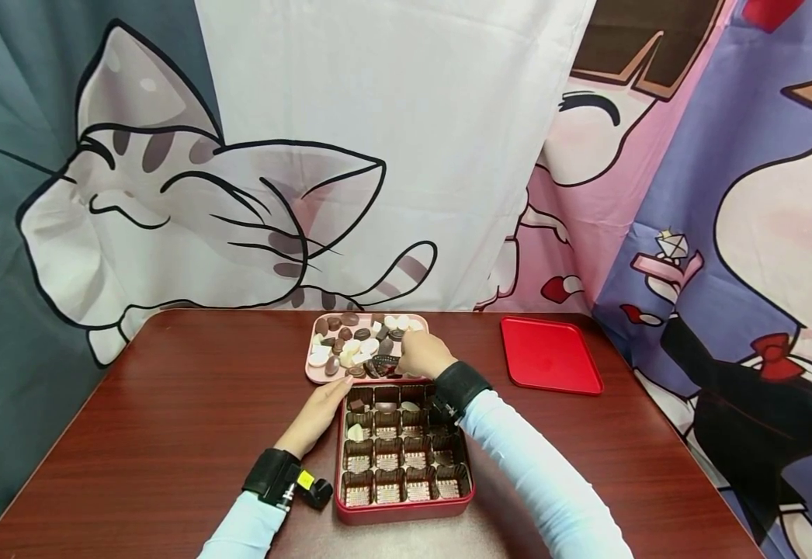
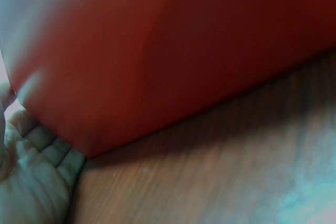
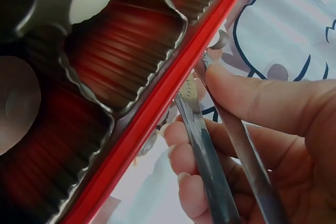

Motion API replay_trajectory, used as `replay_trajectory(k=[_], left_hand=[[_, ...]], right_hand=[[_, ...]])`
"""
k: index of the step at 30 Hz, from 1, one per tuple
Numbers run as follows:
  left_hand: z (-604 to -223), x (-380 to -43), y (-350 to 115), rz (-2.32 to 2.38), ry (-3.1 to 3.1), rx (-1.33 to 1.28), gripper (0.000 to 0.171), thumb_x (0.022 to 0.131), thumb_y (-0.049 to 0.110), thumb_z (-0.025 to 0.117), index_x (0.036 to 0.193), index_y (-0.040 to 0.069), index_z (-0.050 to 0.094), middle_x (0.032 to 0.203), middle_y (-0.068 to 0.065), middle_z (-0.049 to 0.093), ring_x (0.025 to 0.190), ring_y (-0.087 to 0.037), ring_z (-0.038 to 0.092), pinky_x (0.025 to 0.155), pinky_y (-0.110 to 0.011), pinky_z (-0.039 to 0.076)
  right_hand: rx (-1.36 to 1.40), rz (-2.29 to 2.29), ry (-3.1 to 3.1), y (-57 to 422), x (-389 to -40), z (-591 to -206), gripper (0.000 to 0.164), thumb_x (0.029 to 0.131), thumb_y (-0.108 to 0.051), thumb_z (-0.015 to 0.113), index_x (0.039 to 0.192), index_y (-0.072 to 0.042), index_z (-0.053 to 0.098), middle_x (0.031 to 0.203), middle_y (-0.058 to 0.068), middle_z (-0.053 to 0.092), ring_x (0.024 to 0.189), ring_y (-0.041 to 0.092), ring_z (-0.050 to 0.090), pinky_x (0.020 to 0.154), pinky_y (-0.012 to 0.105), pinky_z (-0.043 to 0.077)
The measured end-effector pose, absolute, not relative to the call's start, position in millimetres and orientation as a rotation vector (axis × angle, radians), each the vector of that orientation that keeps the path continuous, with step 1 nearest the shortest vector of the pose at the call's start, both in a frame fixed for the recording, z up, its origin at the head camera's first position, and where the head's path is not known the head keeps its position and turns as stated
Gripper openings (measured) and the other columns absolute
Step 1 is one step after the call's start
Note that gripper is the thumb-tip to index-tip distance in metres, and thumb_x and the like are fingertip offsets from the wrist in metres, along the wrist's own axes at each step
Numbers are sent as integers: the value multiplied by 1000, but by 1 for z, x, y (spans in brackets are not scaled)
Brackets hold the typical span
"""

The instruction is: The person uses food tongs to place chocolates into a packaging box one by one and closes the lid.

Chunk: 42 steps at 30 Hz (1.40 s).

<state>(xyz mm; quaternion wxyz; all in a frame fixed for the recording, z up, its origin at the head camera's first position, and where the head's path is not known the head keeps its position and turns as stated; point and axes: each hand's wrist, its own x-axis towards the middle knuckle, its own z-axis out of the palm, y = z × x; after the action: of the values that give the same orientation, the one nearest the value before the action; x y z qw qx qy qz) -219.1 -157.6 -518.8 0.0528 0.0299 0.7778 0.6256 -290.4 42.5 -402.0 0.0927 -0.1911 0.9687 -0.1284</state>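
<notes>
My left hand [image 1: 317, 413] holds the far left corner of a red box [image 1: 406, 508], and its fingers lie along the box's outer side in the left wrist view. My right hand [image 1: 423, 354] grips metal tongs [image 3: 208, 163] between thumb and fingers, beyond the box's far rim. The tongs' slotted dark head overlaps the chocolates on a pink tray [image 1: 317, 374]. Inside the box is a brown divided insert [image 1: 387, 460]. Its back row holds a brown chocolate [image 1: 357, 405] and two paler pieces; a white chocolate [image 1: 355, 432] sits in the second row at left.
Brown, dark and white chocolates [image 1: 369, 346] spread over the pink tray behind the box. A red lid-like tray [image 1: 549, 353] lies at the back right of the wooden table [image 1: 189, 419]. A printed cloth [image 1: 392, 93] hangs behind the table.
</notes>
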Motion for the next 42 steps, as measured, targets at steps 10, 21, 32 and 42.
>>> replay_trajectory(k=[10,21,32,42], left_hand=[[-519,-219,-159,1907,2353,91,58,110,34,42,150,-8,42,159,-27,41,153,-42,31,129,-57,24],[-519,-219,-158,1914,2344,108,58,110,33,40,149,-10,43,158,-28,41,153,-42,30,129,-57,23],[-518,-219,-158,1898,2362,104,58,110,33,40,148,-11,43,157,-29,41,153,-43,30,129,-58,24],[-516,-218,-158,1876,2368,100,62,110,36,41,152,-9,37,161,-28,35,154,-43,27,129,-58,23]], right_hand=[[-529,-416,2901,50,-291,-399,14,81,-16,82,71,-10,75,73,-1,71,64,15,56,59,29,46],[-584,-490,2919,64,-290,-386,8,80,-14,81,74,-8,81,79,4,79,63,12,59,58,25,46],[-698,-612,2881,84,-273,-361,25,82,-13,78,58,-12,70,52,-11,33,53,8,27,51,22,20],[-772,-601,2843,95,-245,-350,26,84,-9,76,59,-11,69,54,-10,34,54,8,30,52,22,21]])
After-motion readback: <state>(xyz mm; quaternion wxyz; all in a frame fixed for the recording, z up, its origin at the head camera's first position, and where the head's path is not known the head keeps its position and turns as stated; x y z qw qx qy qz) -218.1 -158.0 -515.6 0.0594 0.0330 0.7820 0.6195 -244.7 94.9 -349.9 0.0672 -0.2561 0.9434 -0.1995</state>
